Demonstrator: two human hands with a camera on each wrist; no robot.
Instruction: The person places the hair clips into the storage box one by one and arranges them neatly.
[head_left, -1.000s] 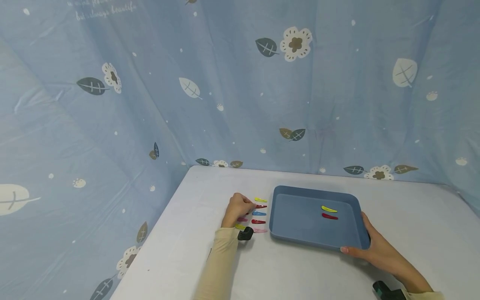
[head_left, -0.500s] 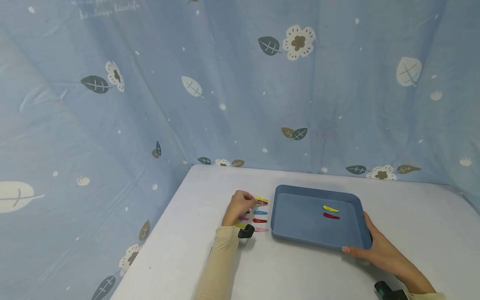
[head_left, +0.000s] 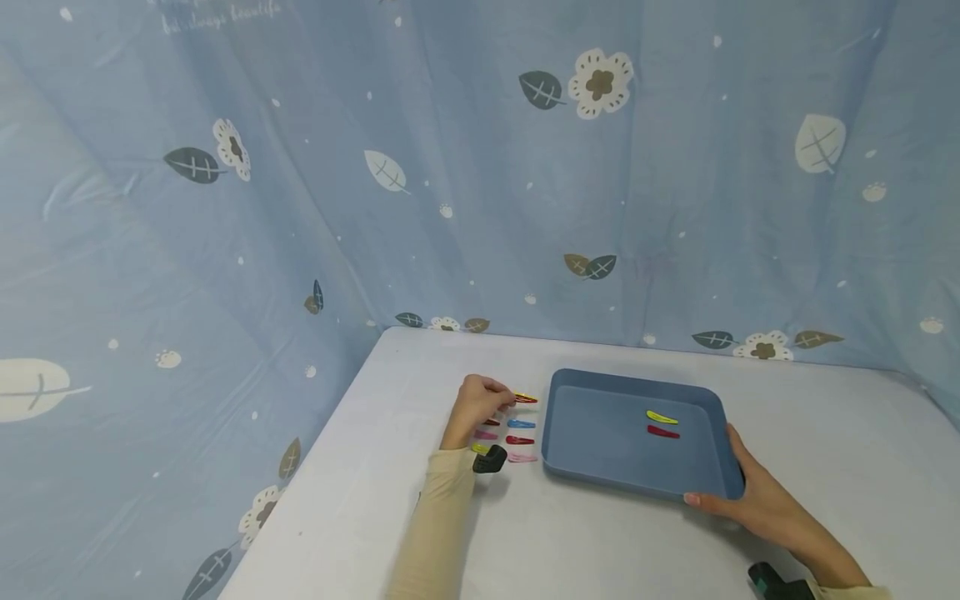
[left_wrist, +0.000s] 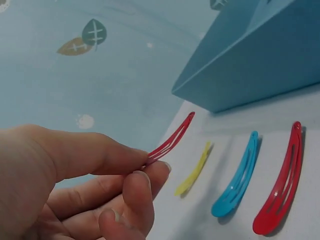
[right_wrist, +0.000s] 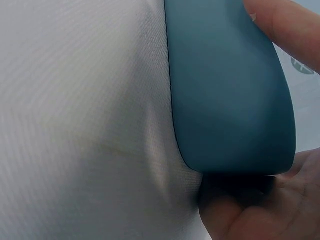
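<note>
My left hand [head_left: 478,404] pinches a red snap hair clip [left_wrist: 172,142] between thumb and fingertips, raised above the white table. In the head view this clip overlaps a yellow hair clip [left_wrist: 195,170] lying at the far end of the row. Nearer lie a blue hair clip [left_wrist: 237,180] and another red one [left_wrist: 280,185]. My right hand [head_left: 761,496] grips the blue-grey tray [head_left: 600,442] at its near right corner, thumb on the near rim and fingers along the right side. Inside the tray rest a yellow clip [head_left: 662,417] and a red clip [head_left: 663,432].
A pink clip [head_left: 522,458] ends the right-hand row, nearest me. Partly behind the left hand and its wrist camera [head_left: 491,459] runs a second row, with a pink clip [head_left: 486,435] and a yellow-green clip [head_left: 481,448]. A patterned blue curtain [head_left: 480,167] borders the table.
The left hand has lifted the red clip out of the row and moved slightly away from me, bringing it over the yellow clip. The right hand and tray stay put.
</note>
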